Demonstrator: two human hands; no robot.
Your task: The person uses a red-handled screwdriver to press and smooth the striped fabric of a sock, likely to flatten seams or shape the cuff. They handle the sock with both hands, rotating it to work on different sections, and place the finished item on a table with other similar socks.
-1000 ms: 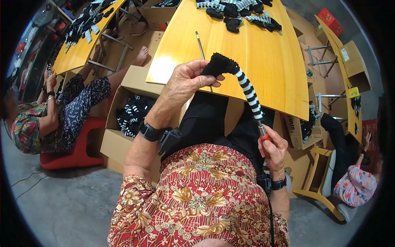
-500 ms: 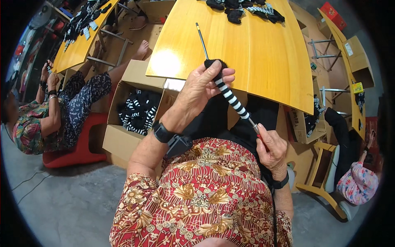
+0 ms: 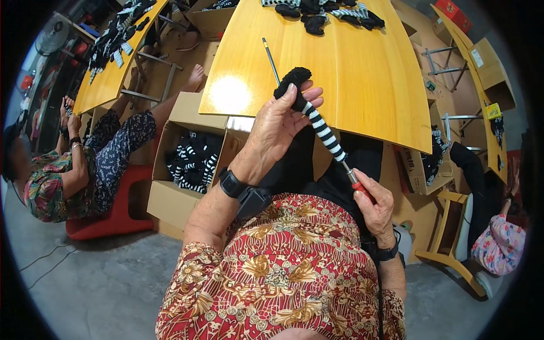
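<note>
Left hand (image 3: 277,127) is gripping a striped sleeve (image 3: 320,127) near the table (image 3: 368,68); right hand (image 3: 374,204) is closing around a red-handled rod (image 3: 356,184)

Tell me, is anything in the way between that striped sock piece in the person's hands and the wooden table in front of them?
Nothing visible blocks it. The left hand grips the striped sock piece at its black end, right over the near edge of the table. The right hand holds the red-handled rod inside it. A thin stick lies nearby on the tabletop.
</note>
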